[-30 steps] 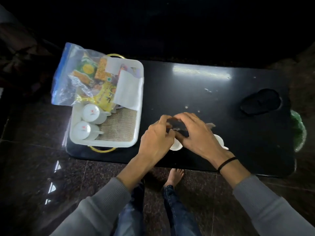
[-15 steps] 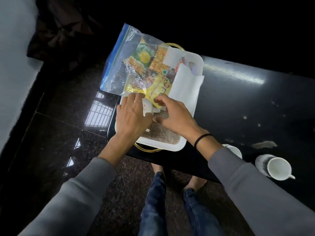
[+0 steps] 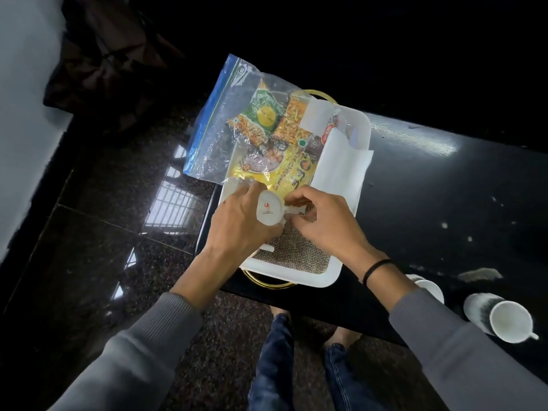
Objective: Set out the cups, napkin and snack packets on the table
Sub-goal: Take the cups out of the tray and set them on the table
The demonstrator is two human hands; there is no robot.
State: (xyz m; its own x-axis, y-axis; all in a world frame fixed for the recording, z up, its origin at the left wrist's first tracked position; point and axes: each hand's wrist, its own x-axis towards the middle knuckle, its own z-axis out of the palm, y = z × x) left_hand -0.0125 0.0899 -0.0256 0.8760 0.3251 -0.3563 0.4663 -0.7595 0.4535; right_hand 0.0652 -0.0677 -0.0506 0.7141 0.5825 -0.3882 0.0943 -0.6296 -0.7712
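Note:
A white tray (image 3: 302,274) with a woven mat sits at the left end of the black table (image 3: 444,203). Over the tray, my left hand (image 3: 240,223) grips a white cup (image 3: 268,209) lying on its side, and my right hand (image 3: 323,221) pinches that cup's handle. Another cup's handle shows under my left hand. A clear zip bag of snack packets (image 3: 267,132) lies across the tray's far end and over the table's edge. A white napkin (image 3: 341,170) rests on the tray's right side. Two white cups, one (image 3: 508,320) and another (image 3: 430,287), stand on the table near its front edge.
Gold handles (image 3: 269,283) stick out from the tray's near and far ends. The table's front edge runs just below the tray. My legs and bare feet (image 3: 278,310) are on the dark stone floor below. A dark heap (image 3: 109,48) lies on the floor at the far left.
Both hands left the two cups on the table, moved left to the tray and closed on a white cup there. The view swung left with them.

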